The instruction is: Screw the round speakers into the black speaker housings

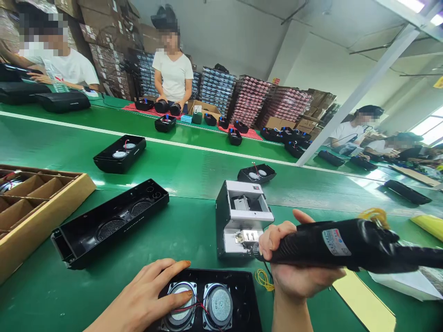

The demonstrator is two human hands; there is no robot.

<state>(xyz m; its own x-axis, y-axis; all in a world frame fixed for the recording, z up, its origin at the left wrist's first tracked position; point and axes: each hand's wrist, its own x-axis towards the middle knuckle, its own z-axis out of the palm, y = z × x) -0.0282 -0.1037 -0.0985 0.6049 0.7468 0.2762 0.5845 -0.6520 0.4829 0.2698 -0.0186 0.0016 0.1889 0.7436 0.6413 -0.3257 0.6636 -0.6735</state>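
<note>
My right hand is wrapped around a black electric screwdriver with a white label. The front end of the screwdriver meets the lower front of a grey and black screw feeder. Spread fingers of my left hand lie on a black speaker housing at the bottom of the view. Two round speaker drivers with red and dark wires sit in that housing. The thumb touches the left driver, and the index finger reaches the housing's far edge. The screwdriver's tip is hard to make out.
Left of the feeder lies another black housing without drivers. A divided cardboard box stands at the left edge. Beyond, a green conveyor belt carries several housings. Yellow cardboard lies at right. Several people work across and along the line.
</note>
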